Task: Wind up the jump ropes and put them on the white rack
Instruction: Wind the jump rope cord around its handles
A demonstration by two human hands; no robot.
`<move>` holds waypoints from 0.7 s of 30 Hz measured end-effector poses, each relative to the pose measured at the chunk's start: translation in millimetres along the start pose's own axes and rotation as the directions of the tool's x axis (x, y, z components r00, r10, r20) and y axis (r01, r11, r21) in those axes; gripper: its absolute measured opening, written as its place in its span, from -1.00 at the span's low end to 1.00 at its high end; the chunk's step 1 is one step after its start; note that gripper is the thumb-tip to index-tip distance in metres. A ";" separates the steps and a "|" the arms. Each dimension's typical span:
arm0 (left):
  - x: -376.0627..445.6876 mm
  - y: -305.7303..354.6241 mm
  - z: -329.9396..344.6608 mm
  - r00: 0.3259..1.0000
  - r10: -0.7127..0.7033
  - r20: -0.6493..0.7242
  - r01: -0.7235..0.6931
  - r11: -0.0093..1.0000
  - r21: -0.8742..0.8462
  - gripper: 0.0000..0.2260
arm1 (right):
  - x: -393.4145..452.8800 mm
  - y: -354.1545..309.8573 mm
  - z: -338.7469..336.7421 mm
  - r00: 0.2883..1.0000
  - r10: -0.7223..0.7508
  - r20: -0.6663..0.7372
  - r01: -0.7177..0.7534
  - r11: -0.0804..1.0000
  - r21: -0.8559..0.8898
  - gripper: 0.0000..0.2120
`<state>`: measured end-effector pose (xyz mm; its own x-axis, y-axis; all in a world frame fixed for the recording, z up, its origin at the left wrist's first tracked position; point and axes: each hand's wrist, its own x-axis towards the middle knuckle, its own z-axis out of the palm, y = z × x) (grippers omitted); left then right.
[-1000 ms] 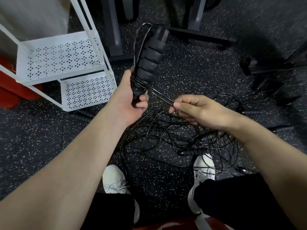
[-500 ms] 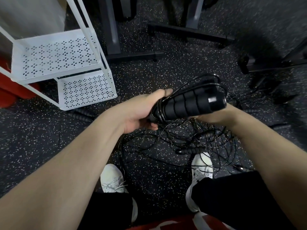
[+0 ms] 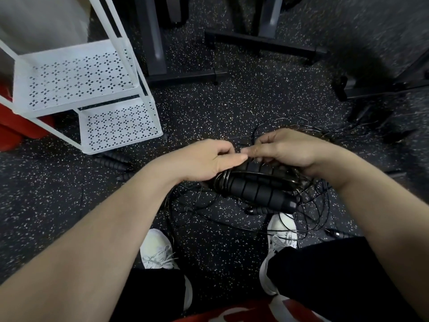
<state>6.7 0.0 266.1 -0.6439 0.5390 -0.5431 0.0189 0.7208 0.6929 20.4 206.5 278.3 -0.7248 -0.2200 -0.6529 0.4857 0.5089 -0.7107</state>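
Gripping wound jump rope handles (image 3: 257,191), left hand (image 3: 204,160), right hand (image 3: 287,149) pinching cord.

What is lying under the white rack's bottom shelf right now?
Black jump-rope handles poke out from under the white rack at its front edge, lying on the speckled floor. How far they reach beneath, and whether more lies there, is hidden by the shelf.

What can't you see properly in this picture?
Head view:
- Far ends of the black ribbed foam jump-rope handles: covered by the left hand and right hand.
- Fingers' undersides: turned away.
- How many thin black ropes in the floor tangle: too fine, overlapping.
- White perforated metal rack: top cut off by the edge.
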 end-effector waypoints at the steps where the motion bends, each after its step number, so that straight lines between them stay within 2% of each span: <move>1: 1.5 -1.6 0.9 1.000 0.001 -0.015 -0.001 0.999 0.037 -0.66 | -0.3 -1.2 2.5 1.000 0.007 -0.014 -0.007 1.000 -0.004 -0.69; 7: 8.7 -14.2 1.8 0.994 -0.036 -0.103 0.055 0.980 0.193 -0.63 | 3.9 -5.7 16.5 0.994 -0.042 -0.101 0.033 0.995 -0.090 -0.67; 11: 10.5 -16.9 0.7 0.992 -0.048 -0.113 0.062 0.989 0.131 -0.56 | 2.8 -11.3 22.3 0.986 -0.068 -0.153 0.044 0.987 -0.156 -0.64; 15: 10.4 -15.5 0.4 0.985 -0.046 -0.163 0.068 0.989 0.131 -0.59 | 2.4 -16.2 28.8 0.957 -0.171 -0.232 0.076 0.927 -0.368 -0.60; 18: 11.0 -15.4 -0.9 0.966 -0.037 -0.258 0.079 0.985 0.152 -0.65 | 3.2 -19.6 34.1 0.938 -0.204 -0.280 0.063 0.895 -0.443 -0.58; 21: 12.1 -16.3 3.0 0.925 -0.006 -0.381 0.083 0.979 0.185 -0.67 | 1.1 -24.0 33.1 0.940 -0.146 -0.308 0.002 0.907 -0.422 -0.54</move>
<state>0.9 -4.0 246.9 -0.8868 0.3278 -0.3258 0.1068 0.8312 0.5456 24.2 166.5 286.0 -0.9026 -0.0249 -0.4297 0.2324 0.8121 -0.5352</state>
